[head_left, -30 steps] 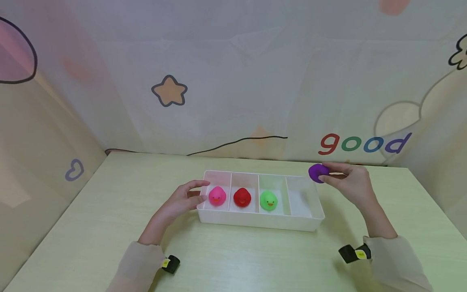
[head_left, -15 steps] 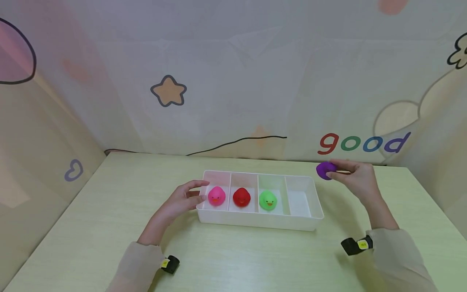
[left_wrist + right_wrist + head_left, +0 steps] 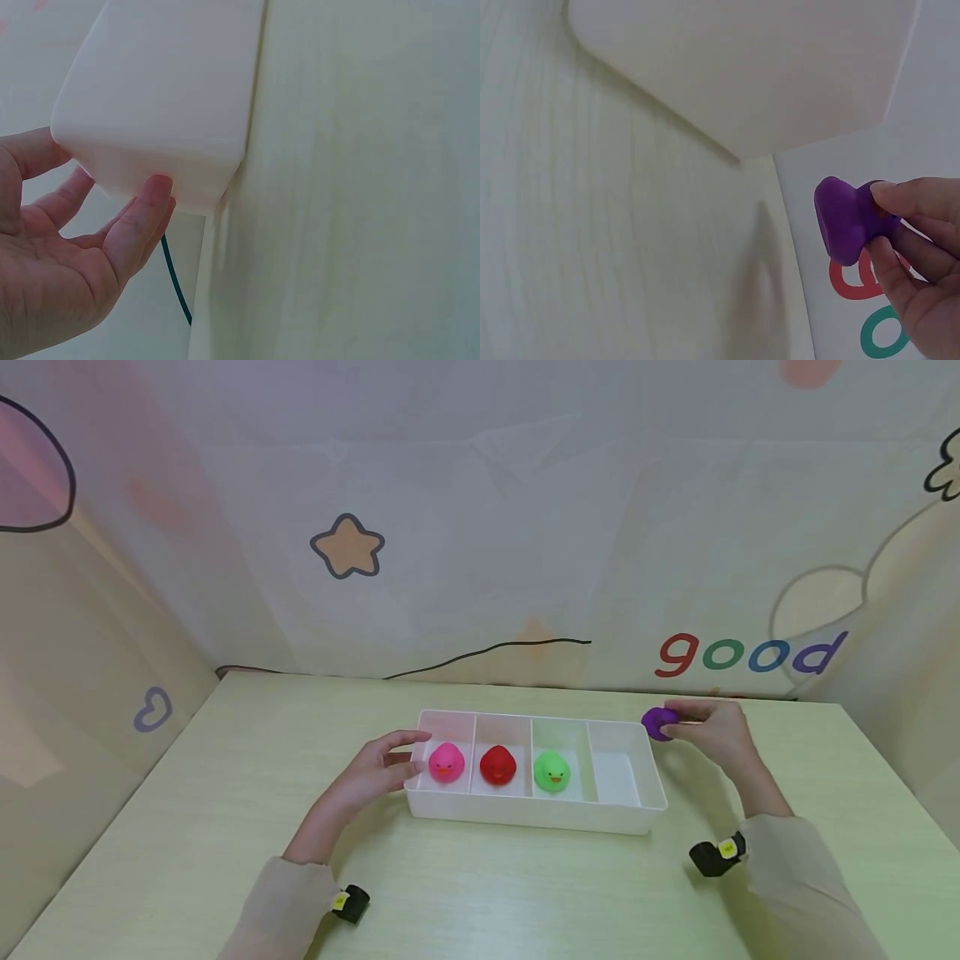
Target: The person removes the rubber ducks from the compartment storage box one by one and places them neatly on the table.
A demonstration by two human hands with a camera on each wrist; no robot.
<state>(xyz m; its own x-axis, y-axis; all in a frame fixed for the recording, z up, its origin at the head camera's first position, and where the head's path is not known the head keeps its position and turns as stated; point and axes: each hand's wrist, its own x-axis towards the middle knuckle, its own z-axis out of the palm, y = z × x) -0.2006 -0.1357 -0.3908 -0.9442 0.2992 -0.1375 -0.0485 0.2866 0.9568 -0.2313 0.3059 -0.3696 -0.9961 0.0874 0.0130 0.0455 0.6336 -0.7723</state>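
Observation:
A white tray [image 3: 525,814] with compartments in a row stands on the table. From the left, it holds a pink toy duck [image 3: 446,764], a red toy duck [image 3: 498,766] and a green toy duck [image 3: 552,772]; the rightmost compartment holds nothing. My left hand [image 3: 382,764] holds the tray's left end, fingertips at the rim and end wall [image 3: 142,169]. Just off the tray's far right corner, my right hand [image 3: 712,731] pinches a purple toy duck [image 3: 659,724] between thumb and fingers. In the right wrist view, that duck [image 3: 844,221] is tilted sideways, its base facing left.
The pale wooden table [image 3: 480,893] meets a printed cloth backdrop [image 3: 480,543] behind the tray. More cloth [image 3: 90,693] hangs at the left side. A black wrist camera [image 3: 351,903] sits on the left sleeve, another camera [image 3: 717,855] on the right.
The purple duck in my right hand first went right and slightly up, then came back left and lower, near the tray's corner. My left hand and the tray stay put.

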